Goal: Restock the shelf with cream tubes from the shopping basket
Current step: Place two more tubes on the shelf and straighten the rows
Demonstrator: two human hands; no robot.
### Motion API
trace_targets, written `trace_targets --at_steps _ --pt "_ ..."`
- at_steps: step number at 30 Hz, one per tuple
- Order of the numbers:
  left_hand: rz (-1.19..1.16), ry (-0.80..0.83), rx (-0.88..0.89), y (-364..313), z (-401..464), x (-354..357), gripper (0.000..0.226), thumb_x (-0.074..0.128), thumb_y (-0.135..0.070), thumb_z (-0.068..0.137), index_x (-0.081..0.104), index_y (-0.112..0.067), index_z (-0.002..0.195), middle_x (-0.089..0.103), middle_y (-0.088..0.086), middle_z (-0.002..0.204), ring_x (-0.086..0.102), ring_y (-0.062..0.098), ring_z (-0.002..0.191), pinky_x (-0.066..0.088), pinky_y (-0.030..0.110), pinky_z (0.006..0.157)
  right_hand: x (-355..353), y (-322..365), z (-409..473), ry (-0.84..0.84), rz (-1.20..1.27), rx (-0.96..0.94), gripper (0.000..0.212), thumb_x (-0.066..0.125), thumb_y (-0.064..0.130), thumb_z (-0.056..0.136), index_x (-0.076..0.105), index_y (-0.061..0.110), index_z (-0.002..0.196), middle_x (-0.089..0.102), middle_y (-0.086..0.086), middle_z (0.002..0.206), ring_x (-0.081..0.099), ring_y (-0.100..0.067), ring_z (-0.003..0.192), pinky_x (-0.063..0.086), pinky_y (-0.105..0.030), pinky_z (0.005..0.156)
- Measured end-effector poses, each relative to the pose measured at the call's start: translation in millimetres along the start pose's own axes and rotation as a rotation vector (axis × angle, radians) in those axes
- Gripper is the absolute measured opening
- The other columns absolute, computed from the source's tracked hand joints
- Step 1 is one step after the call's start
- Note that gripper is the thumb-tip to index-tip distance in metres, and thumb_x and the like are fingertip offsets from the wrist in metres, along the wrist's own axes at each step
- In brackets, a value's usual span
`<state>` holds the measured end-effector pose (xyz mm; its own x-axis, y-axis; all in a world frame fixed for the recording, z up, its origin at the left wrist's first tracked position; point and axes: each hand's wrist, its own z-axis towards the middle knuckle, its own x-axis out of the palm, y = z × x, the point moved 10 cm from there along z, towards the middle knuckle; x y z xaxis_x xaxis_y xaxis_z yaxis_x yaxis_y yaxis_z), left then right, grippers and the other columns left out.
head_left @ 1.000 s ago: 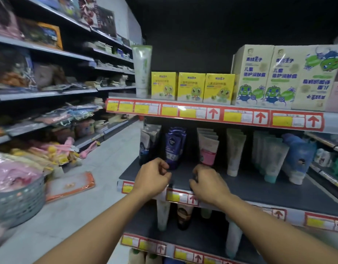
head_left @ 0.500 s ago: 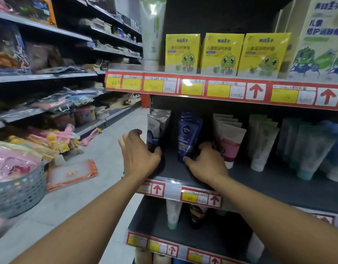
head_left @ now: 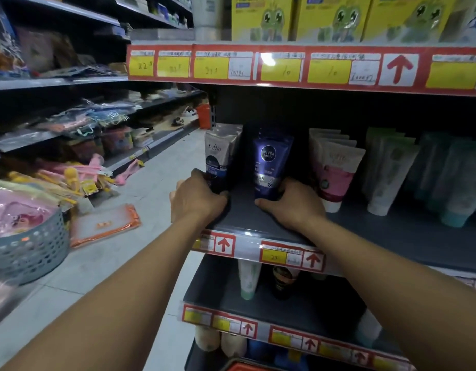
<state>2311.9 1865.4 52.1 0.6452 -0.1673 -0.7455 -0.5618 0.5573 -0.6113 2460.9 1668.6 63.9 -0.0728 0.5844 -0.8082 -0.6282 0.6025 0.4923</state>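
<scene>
Gripping two tubes at once, the left hand [head_left: 196, 199] curls round the base of the silver Softto tube [head_left: 220, 156] while the right hand [head_left: 290, 203] wraps the foot of the blue NIVEA MEN tube [head_left: 271, 162], both upright on the middle shelf [head_left: 258, 220].

Looks like the straightening step: tubes already on the shelf being squared up or nudged back. Next up, by my read, is letting go and reaching down to the red basket [head_left: 247, 366], its rim just peeking in at the bottom edge, for more stock. Just right, a row of pink-and-white tubes [head_left: 336, 170] carries writing too blurred to read. The price strip [head_left: 258, 66] overhead shows handwritten "22" and "10" on yellow tags beside red arrows.
</scene>
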Motion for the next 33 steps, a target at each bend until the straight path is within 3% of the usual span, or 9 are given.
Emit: trace_targets --at_steps 5,10,33 --pt "0.063 -0.069 0.012 -3.9 -5.3 -6.4 0.074 0.071 -0.075 0.070 0.059 -0.019 0.116 0.069 0.006 0.112 0.056 0.033 0.115 0.047 0.045 0.093 3.4 -4.0 -1.8 0.014 0.039 -0.009 0.048 0.075 0.061 0.077 0.067 0.031 0.113 0.073 0.008 0.113 0.068 -0.019 0.099 0.049 -0.030 0.075" --pt "0.114 -0.045 0.027 -6.2 -3.9 -3.0 0.063 0.067 -0.065 0.078 0.062 -0.016 0.118 0.068 0.009 0.112 0.052 0.033 0.115 0.047 0.045 0.094 6.5 -3.9 -1.1 0.025 0.027 -0.018 0.051 0.071 0.066 0.079 0.068 0.032 0.118 0.074 0.009 0.111 0.069 -0.018 0.097 0.054 -0.032 0.078" --pt "0.089 -0.062 0.037 -2.3 1.2 -0.2 0.062 0.069 -0.065 0.083 0.065 -0.016 0.120 0.069 0.010 0.113 0.053 0.034 0.120 0.053 0.048 0.092 9.0 -10.7 3.0 0.005 0.009 -0.034 0.052 0.070 0.064 0.083 0.067 0.030 0.121 0.073 0.006 0.113 0.069 -0.020 0.098 0.055 -0.034 0.080"
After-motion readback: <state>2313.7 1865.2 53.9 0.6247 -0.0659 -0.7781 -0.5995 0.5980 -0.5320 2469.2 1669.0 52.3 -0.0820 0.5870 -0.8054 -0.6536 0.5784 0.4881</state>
